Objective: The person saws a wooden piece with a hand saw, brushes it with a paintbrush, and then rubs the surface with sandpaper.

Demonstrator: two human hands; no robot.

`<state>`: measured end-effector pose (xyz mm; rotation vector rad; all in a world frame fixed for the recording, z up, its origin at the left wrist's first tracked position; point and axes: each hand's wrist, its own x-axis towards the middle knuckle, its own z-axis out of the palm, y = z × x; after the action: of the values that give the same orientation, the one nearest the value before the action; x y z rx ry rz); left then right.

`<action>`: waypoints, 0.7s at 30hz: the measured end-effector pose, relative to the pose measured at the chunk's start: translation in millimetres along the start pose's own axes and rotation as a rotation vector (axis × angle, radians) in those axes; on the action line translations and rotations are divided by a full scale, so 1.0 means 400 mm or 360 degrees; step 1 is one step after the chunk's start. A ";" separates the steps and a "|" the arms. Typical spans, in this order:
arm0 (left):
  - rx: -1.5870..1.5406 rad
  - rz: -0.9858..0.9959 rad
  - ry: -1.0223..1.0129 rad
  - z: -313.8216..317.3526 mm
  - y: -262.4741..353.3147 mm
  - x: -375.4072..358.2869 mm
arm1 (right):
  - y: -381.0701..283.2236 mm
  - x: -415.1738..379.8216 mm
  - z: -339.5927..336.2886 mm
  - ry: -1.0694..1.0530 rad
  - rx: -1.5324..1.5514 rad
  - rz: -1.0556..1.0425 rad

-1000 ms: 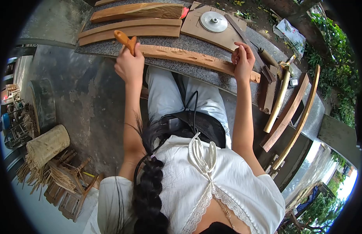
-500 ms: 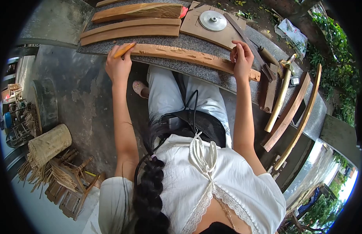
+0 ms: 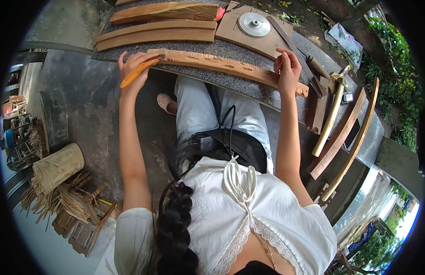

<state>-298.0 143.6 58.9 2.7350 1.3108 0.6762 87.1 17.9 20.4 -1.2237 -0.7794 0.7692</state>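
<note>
A curved, light-brown wooden strip (image 3: 221,65) lies along the near edge of the stone slab, with carved hollows and small marks along its upper edge. My left hand (image 3: 133,72) is at the strip's left end, its fingers closed around an orange-handled brush (image 3: 138,74). The brush's dark tip meets the end of the wood; its bristles are hard to make out. Near the strip's right end, my right hand (image 3: 289,72) has curled fingers and grips the wood, whose holed tip sticks out past the wrist.
Two curved wooden pieces (image 3: 162,34) lie behind the strip. A board (image 3: 230,34) carries a metal disc (image 3: 254,24). On the right lie a long file (image 3: 290,46), a hammer (image 3: 329,119), and curved wood lengths (image 3: 340,133). The slab's edge (image 3: 185,75) runs above my knees.
My left hand has turned and shifted slightly left; the brush handle now points down and left, its tip at the strip's end. My right hand stays at the other end. The view has shifted slightly.
</note>
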 end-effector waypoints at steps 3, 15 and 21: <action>-0.0299 0.0245 -0.0014 0.065 0.131 0.022 | -0.003 0.001 0.000 -0.0001 -0.0025 0.0007; 0.0055 -0.0216 0.0015 -0.011 0.001 -0.007 | -0.001 -0.001 -0.001 0.0001 0.0003 -0.0005; -0.0474 0.0181 0.0074 0.123 0.280 0.013 | 0.001 -0.002 0.000 -0.0021 -0.0025 -0.0008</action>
<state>-193.0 83.0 40.4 2.5783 0.9751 0.8701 86.7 17.2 19.8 -1.2312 -0.8001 0.7688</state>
